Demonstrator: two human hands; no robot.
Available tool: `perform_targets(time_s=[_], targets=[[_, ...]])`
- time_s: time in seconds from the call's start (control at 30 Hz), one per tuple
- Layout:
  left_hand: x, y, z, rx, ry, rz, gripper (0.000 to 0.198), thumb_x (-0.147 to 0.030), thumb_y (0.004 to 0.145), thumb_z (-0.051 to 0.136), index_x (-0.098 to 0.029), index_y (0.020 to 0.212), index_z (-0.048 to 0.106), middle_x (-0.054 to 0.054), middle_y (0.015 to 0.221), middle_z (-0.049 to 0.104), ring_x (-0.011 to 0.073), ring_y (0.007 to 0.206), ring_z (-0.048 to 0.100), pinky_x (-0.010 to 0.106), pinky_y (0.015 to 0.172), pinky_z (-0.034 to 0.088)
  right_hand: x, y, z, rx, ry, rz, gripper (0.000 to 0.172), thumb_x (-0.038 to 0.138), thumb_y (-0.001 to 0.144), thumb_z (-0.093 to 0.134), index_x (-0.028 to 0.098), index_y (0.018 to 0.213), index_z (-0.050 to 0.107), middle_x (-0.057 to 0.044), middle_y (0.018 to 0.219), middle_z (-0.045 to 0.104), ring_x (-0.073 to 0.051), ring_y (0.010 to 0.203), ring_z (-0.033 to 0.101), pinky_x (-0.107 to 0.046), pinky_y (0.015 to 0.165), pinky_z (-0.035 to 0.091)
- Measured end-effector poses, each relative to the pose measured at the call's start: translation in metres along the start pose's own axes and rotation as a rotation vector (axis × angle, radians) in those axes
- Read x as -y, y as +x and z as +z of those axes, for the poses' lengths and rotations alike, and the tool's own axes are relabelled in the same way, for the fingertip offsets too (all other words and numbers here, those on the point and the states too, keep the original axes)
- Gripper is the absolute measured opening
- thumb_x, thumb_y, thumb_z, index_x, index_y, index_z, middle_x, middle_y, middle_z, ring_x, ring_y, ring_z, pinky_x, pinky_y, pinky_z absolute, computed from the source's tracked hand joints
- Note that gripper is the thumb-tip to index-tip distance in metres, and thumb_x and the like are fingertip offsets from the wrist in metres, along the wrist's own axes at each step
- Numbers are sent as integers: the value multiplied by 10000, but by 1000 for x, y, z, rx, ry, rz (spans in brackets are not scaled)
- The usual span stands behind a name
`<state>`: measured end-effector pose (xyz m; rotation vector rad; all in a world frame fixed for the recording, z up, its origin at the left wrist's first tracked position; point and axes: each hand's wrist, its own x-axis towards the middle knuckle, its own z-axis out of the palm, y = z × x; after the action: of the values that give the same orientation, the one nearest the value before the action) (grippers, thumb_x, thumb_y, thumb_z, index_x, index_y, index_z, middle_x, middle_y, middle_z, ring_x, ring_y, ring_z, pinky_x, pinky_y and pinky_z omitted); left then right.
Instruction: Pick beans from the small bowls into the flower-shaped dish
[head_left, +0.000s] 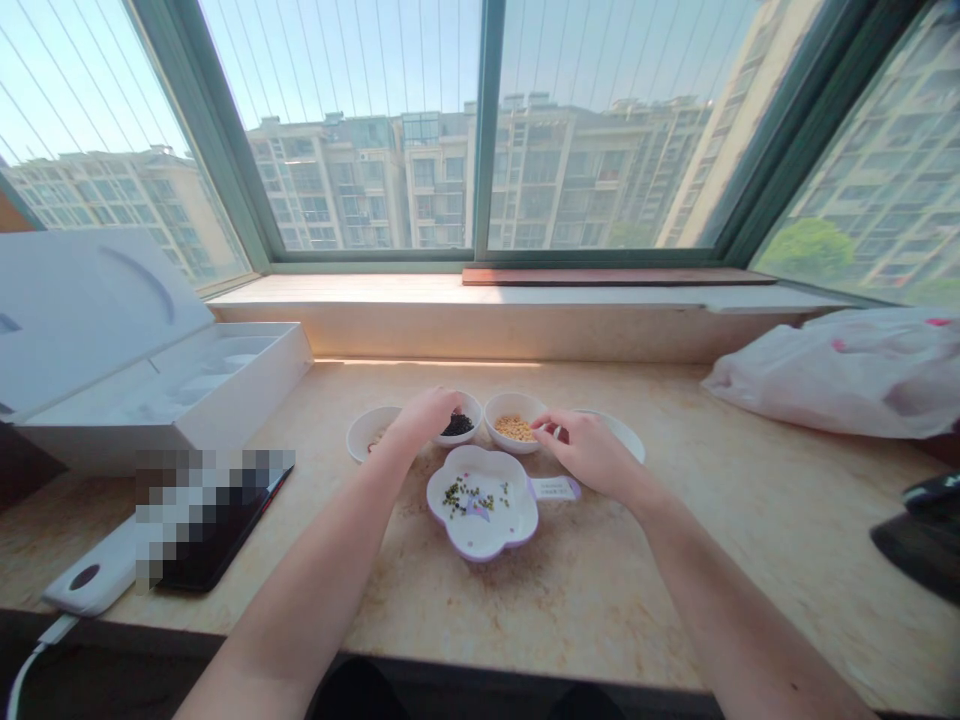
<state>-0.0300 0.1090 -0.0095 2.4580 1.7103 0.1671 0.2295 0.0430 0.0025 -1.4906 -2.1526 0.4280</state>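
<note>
My left hand [431, 408] reaches over a small white bowl of black beans [458, 425]; its fingertips dip in at the left side and are mostly hidden. At the right rim of a white bowl holding yellow soybeans [514, 428], my right hand [577, 445] has its fingers bent and slightly apart, with nothing visible between them. In front of both bowls lies a flower-shaped white dish [487, 530] with a purple edge and a short handle. Small green beans [457, 495] are scattered in it, mainly toward the left.
Behind my left forearm is another white bowl [360, 430], partly covered. A white plate [628, 435] sits behind my right hand. An open white box [247, 400], a dark phone [225, 540] and a white device [90, 580] with a cable are left; a plastic bag [840, 375] lies right.
</note>
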Motion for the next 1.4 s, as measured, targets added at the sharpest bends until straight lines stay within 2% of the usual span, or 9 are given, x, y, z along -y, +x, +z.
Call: perform_targets(time_s=[0.13, 0.27, 0.43, 0.57, 0.67, 0.8, 1.1, 1.27, 1.4], targets=[[0, 0, 2, 27, 34, -42, 297, -83, 838, 492, -142, 885, 779, 120, 944, 742, 199, 800, 650, 292, 722, 463, 2, -2, 0, 21, 12, -8, 261, 351, 951, 529, 223, 975, 755, -49, 866, 768, -204, 720, 672, -318, 725, 481], [2, 4, 2, 44, 29, -61, 298, -110, 829, 526, -153, 970, 785, 109, 978, 745, 185, 780, 634, 287, 691, 445, 3, -3, 0, 40, 10, -7, 261, 363, 953, 528, 227, 965, 751, -45, 827, 759, -211, 724, 668, -323, 704, 465], [3, 11, 5, 67, 35, -81, 275, -165, 804, 569, -122, 974, 781, 133, 956, 741, 185, 749, 594, 297, 649, 414, 2, -3, 1, 54, 15, -18, 265, 363, 954, 527, 233, 965, 758, -45, 811, 756, -210, 725, 671, -319, 684, 456], [3, 13, 5, 103, 45, -79, 212, -191, 785, 580, -118, 831, 773, 114, 809, 721, 162, 671, 555, 293, 613, 378, -1, -3, 3, 43, 33, -53, 259, 349, 948, 541, 230, 974, 769, -45, 850, 767, -201, 722, 671, -314, 680, 461], [0, 11, 1, 122, 62, -53, 179, -147, 763, 573, -118, 720, 745, 97, 733, 694, 148, 620, 544, 296, 600, 350, -4, -3, 5, 37, 48, -76, 255, 345, 946, 552, 223, 985, 772, -45, 870, 771, -194, 719, 671, -312, 679, 462], [-7, 9, -3, 116, 91, -48, 179, -110, 766, 569, -115, 703, 736, 104, 713, 688, 154, 592, 553, 300, 596, 349, -6, -3, 6, 47, 54, -85, 254, 342, 947, 554, 223, 985, 776, -44, 849, 770, -188, 691, 661, -307, 655, 452], [-12, 15, 0, 84, 192, 4, 210, -149, 849, 590, -147, 896, 795, 134, 849, 752, 240, 791, 690, 305, 747, 482, -2, -5, 6, 69, 82, -112, 249, 337, 952, 562, 219, 1006, 774, -35, 851, 774, -181, 691, 660, -306, 670, 464], [-17, 14, 2, 65, 240, 71, 211, -111, 850, 579, -124, 875, 788, 171, 911, 758, 278, 852, 709, 332, 767, 502, -1, -4, 6, 69, 96, -98, 243, 327, 952, 565, 214, 1014, 771, -38, 873, 778, -178, 682, 660, -303, 663, 463], [-18, 16, -4, 58, 251, 83, 172, -94, 811, 606, -128, 801, 774, 164, 871, 752, 275, 823, 699, 327, 721, 481, -1, -5, 5, 58, 102, -99, 234, 321, 950, 564, 219, 1002, 768, -36, 887, 778, -179, 696, 667, -302, 673, 463]])
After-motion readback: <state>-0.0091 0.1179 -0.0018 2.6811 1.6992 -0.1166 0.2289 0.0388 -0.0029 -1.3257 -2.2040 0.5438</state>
